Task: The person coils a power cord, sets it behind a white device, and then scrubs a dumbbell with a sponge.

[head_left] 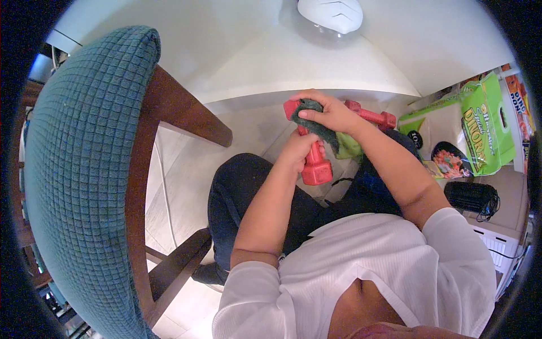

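My left hand (pixel 306 150) is wrapped around the handle of a red dumbbell (pixel 317 171), which is tilted, its near head toward my lap. Over the dumbbell's far head, my right hand (pixel 327 115) grips a dark green cloth (pixel 320 132) and presses it on the red surface. A lighter green part (pixel 348 147) hangs below the right wrist; whether it belongs to the same cloth I cannot tell. Beyond my right forearm a second red dumbbell (pixel 370 114) lies on the floor, partly hidden by the arm.
A chair with a teal cover (pixel 84 169) and dark wooden legs stands at left. A white cable (pixel 164 192) runs along the floor. To the right are a green-and-white package (pixel 480 130), a black device with a cord (pixel 471 198) and a white box (pixel 494 243). A white wall is ahead.
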A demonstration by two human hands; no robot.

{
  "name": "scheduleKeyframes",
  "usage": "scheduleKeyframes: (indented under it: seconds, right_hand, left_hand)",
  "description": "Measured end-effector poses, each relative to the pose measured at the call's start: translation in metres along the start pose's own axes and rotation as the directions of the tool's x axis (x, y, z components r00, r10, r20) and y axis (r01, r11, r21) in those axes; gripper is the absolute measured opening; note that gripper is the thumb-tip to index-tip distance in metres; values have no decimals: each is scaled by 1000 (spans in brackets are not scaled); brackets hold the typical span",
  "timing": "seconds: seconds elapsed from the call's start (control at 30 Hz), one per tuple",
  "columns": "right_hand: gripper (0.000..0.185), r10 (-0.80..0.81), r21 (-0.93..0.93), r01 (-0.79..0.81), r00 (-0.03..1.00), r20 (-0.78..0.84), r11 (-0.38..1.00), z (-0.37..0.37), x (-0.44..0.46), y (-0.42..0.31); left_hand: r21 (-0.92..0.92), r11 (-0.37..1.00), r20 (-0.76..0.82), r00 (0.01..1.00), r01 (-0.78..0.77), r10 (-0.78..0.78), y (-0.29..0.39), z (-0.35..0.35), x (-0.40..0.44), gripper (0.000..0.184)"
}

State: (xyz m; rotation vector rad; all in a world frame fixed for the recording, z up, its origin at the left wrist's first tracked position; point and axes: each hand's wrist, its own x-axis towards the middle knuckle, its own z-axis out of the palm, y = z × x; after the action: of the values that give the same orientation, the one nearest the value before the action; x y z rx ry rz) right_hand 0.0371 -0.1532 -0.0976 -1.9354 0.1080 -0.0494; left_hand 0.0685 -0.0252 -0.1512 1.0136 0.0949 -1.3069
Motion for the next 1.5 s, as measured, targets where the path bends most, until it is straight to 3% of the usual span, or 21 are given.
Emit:
scheduleKeyframes:
  seconds: [0.17,0.27,0.37,0.53,0.77,0.8,0.87,0.9,1.0,1.03,1.13,1.27,1.37,1.47,1.5]
  right_hand:
    - [23,-158,-153,131,970,-182,979,14,4,10]
    - [18,-183,-133,152,944,-274,979,21,10,15]
    - [16,-171,-169,125,940,-296,978,23,13,11]
    - [16,-36,-45,19,913,-407,999,27,20,18]
    - [21,57,-12,-74,848,-526,997,9,34,52]
    - [22,198,218,-96,835,-514,971,3,30,48]
    - [27,450,632,-119,802,-394,766,-11,25,40]
    - [36,421,713,-30,824,-379,701,-11,22,25]
    - [47,204,651,63,923,-327,757,0,14,4]
    - [57,125,489,26,953,-275,872,3,8,-3]
    - [65,11,169,37,962,-272,985,10,7,10]
    - [53,150,287,-117,984,-94,951,13,4,17]
    - [44,196,102,-177,954,-226,979,21,12,22]
    - [51,124,-102,-193,875,-467,976,40,18,8]
    - [50,115,-119,-194,869,-481,974,42,19,13]
  left_hand:
    - [55,997,9,998,-57,56,0,-2,3,17]
    - [38,997,6,998,-61,61,-1,0,3,16]
    - [5,998,-4,998,-56,56,0,1,3,15]
    - [-48,997,-26,998,-58,57,2,5,0,15]
    - [-4,999,5,999,-51,51,-7,-1,12,13]
    - [25,998,1,998,-60,60,-8,-1,12,13]
    - [70,994,-9,996,-87,88,-8,0,13,12]
    - [85,991,-16,994,-105,107,-7,1,13,12]
    - [10,997,-35,997,-70,70,-9,-1,17,20]
    - [-31,998,-43,998,-48,46,-9,-2,20,24]
    - [-42,997,-23,997,-69,68,-7,-6,21,25]
    - [170,973,-64,983,-159,172,-1,-6,11,12]
    - [216,958,-97,972,-189,214,0,-5,15,14]
    - [222,960,-104,975,-169,196,0,-5,18,21]
    - [249,955,-101,977,-159,189,2,-4,16,20]
